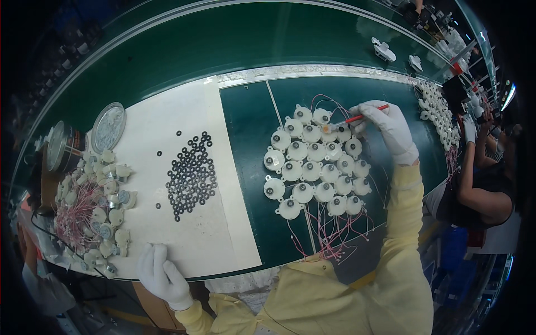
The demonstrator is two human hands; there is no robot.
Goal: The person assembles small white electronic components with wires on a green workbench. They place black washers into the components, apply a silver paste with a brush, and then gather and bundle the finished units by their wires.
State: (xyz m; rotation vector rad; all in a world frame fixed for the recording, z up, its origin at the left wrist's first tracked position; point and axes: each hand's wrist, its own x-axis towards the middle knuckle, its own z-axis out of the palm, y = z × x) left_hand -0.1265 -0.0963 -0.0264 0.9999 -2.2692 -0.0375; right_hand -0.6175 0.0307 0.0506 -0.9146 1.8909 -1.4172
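Note:
My right hand point(393, 131), in a white glove, pinches a thin red-handled brush point(360, 117). Its pale tip points left, over the upper rows of a cluster of round cream-white motor-like parts point(302, 192). Each of these has a dark centre, and pink and white wires point(338, 237) trail from the group. One part near the brush tip shows an orange centre point(326, 129). My left hand point(163, 279), also gloved, lies at the near edge of the white sheet point(145, 223) with its fingers stretched out and nothing visible in them.
Many small black rings point(192, 176) lie on the white sheet. At left are a heap of wired parts point(92, 212), a tin point(67, 146) and a round lid point(109, 127) holding whitish material. More parts point(438, 114) lie at far right, near another person point(483, 192).

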